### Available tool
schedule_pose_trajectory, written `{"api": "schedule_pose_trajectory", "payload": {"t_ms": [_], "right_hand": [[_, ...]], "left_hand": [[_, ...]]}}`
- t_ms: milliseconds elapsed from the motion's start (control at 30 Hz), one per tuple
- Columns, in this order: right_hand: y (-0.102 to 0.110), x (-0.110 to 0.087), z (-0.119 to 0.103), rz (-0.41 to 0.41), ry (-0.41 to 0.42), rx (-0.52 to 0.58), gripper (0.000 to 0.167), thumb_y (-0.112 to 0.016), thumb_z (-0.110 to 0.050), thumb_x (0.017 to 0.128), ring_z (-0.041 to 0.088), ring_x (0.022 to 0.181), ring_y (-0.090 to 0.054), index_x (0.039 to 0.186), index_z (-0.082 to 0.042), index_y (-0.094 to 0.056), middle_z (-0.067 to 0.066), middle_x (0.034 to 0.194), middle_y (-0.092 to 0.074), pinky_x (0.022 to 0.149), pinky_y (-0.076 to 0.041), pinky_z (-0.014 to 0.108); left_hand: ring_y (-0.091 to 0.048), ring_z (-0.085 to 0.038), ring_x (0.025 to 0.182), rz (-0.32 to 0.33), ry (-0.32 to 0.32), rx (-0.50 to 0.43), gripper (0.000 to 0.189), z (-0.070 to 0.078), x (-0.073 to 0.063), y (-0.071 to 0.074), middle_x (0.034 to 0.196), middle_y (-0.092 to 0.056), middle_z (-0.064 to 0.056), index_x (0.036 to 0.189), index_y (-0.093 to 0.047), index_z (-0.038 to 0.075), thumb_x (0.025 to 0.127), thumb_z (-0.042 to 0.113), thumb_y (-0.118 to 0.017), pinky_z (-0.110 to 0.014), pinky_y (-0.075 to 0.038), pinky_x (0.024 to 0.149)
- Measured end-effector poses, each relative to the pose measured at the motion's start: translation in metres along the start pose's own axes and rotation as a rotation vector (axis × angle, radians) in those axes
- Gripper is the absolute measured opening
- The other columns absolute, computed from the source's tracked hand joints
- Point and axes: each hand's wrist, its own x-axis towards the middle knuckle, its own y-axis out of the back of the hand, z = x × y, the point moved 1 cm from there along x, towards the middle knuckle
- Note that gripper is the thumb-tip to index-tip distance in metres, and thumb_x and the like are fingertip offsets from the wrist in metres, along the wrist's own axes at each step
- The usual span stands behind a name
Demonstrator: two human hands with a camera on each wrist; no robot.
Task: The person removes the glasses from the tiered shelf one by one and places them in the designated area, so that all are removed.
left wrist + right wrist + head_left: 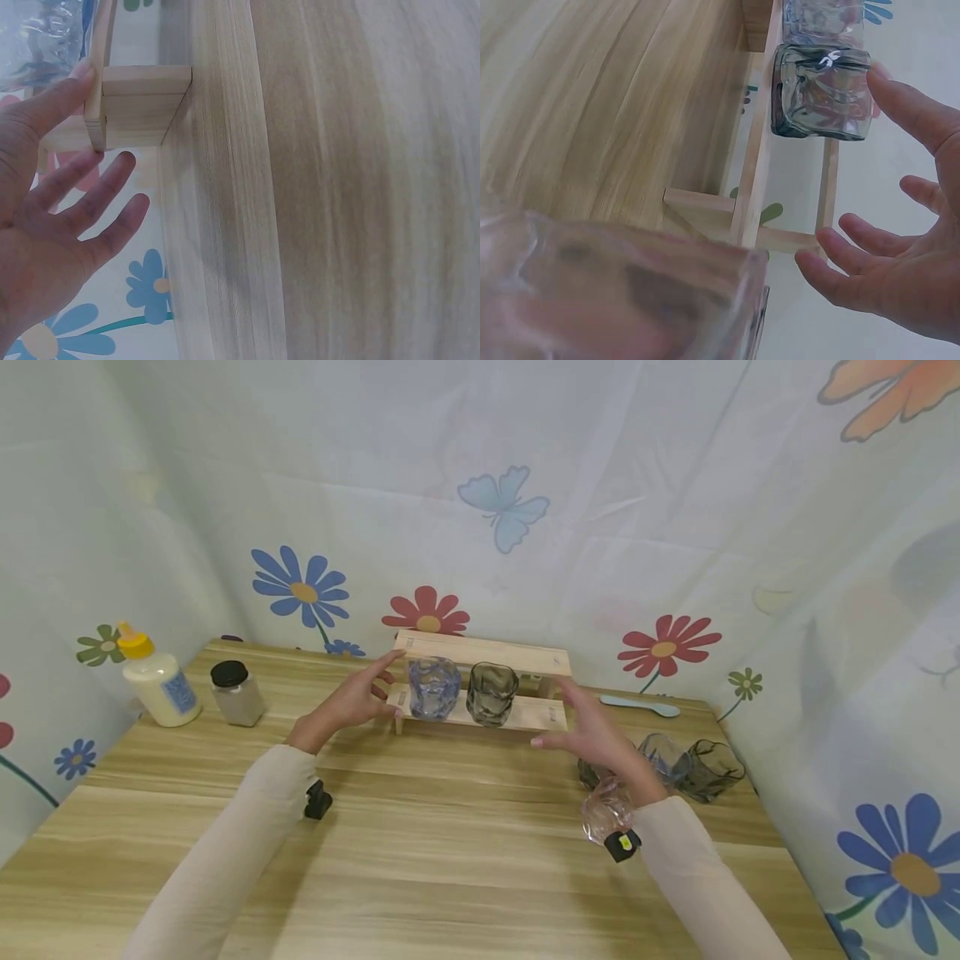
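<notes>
A two-step wooden rack (480,652) stands at the back of the table. On its lower board are a bluish wavy glass tumbler (433,689) and, to its right, a grey one (492,695). My left hand (356,697) is at the rack's left end. In the left wrist view its thumb (64,97) rests on the board, the other fingers extended past the end. My right hand (596,731) is spread beside the right end, holding nothing. The right wrist view shows its fingertips near the rack and the grey tumbler (821,94).
Right of the rack, several more tumblers stand close together, among them a pink one (606,810) under the right wrist and a grey one (712,770). Behind them lies a pale blue spoon (640,705). At left are a yellow-capped bottle (168,689) and a black-lidded jar (238,695).
</notes>
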Motion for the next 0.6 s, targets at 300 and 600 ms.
{"api": "schedule_pose_trajectory", "payload": {"t_ms": [300, 600], "right_hand": [[-0.010, 0.018, 0.000, -0.069, -0.051, 0.028, 0.101, -0.085, -0.028, 0.080, 0.050, 0.137, -0.044, 0.159, -0.012, -0.023, 0.023, 0.155, -0.038, 0.105, -0.043, 0.062], [-0.019, 0.034, 0.003, -0.089, -0.041, 0.100, 0.099, -0.085, -0.026, 0.081, 0.048, 0.137, -0.044, 0.158, -0.010, -0.024, 0.027, 0.156, -0.036, 0.108, -0.040, 0.062]], "left_hand": [[-0.064, -0.045, 0.111, -0.003, 0.004, 0.007, 0.104, 0.000, 0.000, 0.000, 0.139, -0.050, -0.027, 0.161, -0.015, 0.030, 0.084, 0.011, -0.081, -0.055, -0.055, 0.088], [-0.065, -0.045, 0.110, 0.002, -0.008, 0.015, 0.103, 0.000, 0.001, 0.000, 0.138, -0.051, -0.027, 0.161, -0.015, 0.028, 0.084, 0.011, -0.081, -0.054, -0.056, 0.087]]}}
